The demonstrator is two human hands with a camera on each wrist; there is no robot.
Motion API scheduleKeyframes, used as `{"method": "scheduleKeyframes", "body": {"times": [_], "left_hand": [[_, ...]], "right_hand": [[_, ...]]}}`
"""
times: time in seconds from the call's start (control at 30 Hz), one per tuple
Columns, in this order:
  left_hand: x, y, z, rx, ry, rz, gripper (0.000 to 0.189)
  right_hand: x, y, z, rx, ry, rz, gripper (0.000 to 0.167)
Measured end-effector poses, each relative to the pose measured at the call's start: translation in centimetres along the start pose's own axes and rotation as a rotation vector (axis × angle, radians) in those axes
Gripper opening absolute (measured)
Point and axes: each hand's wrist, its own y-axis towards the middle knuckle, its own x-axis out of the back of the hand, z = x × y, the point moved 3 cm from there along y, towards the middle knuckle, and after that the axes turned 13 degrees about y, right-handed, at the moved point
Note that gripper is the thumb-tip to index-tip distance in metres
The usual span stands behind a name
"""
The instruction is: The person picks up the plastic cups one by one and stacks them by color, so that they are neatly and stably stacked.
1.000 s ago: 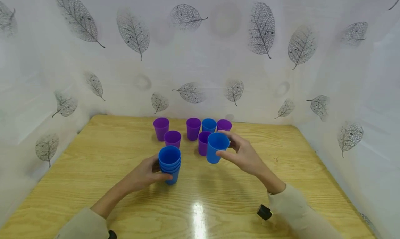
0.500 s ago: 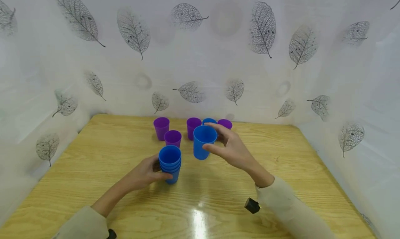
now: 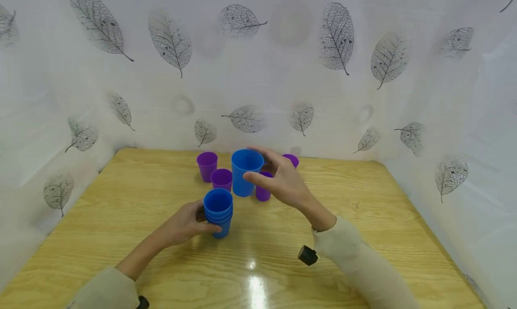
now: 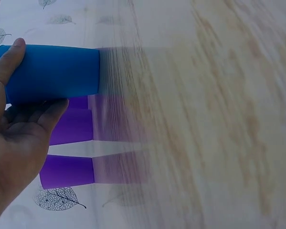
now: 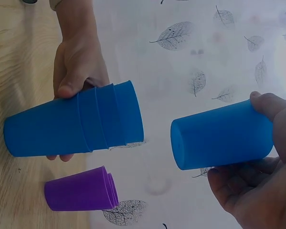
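Observation:
My left hand grips a stack of nested blue cups, upright on the table left of the middle. In the right wrist view several rims show on this stack. My right hand holds a single blue cup between thumb and fingers near its rim. This cup is raised off the table, mouth up, behind and a little right of the stack. A gap separates the single cup from the stack's top in the right wrist view.
Behind the stack stand purple cups, one of them a nearer purple cup. Another purple cup is partly covered by my right hand; a purple cup stands at the far edge. Leaf-patterned sheeting surrounds the wooden table.
My right hand has carried the single blue cup leftward and upward toward the stack. It now covers cups at the back that showed earlier. The left hand and stack have stayed in place.

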Motion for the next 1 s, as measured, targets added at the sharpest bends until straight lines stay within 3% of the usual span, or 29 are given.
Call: {"method": "scheduleKeyframes", "body": {"times": [0.63, 1.0], "left_hand": [[0.1, 0.2, -0.2, 0.024, 0.029, 0.022, 0.073], [0.1, 0.2, -0.2, 0.004, 0.027, 0.016, 0.071]], "right_hand": [[-3.9, 1.5, -0.7, 0.068, 0.031, 0.092, 0.07], [-4.6, 1.2, -1.7, 0.053, 0.006, 0.116, 0.064]]}}
